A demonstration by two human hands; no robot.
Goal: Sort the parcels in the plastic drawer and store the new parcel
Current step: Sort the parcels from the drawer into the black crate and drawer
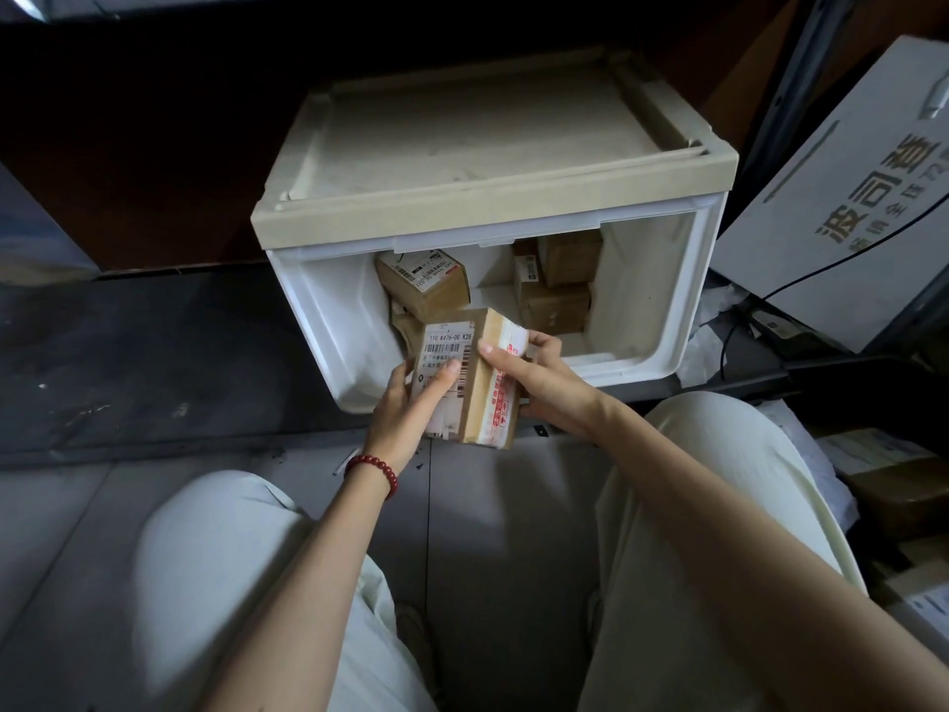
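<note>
A white plastic drawer stands pulled out from its cream-topped unit on the floor in front of me. Inside lie several brown parcels: one with a label at the back left, and a stack at the back right. Both hands hold a brown parcel with a white shipping label and printed tape over the drawer's front edge. My left hand grips its left side, thumb on the label. My right hand grips its right side, thumb on top.
A large white carton with printed characters leans at the right, a black cable across it. More parcels lie on the floor at the far right. My knees in pale trousers frame the grey floor below the drawer.
</note>
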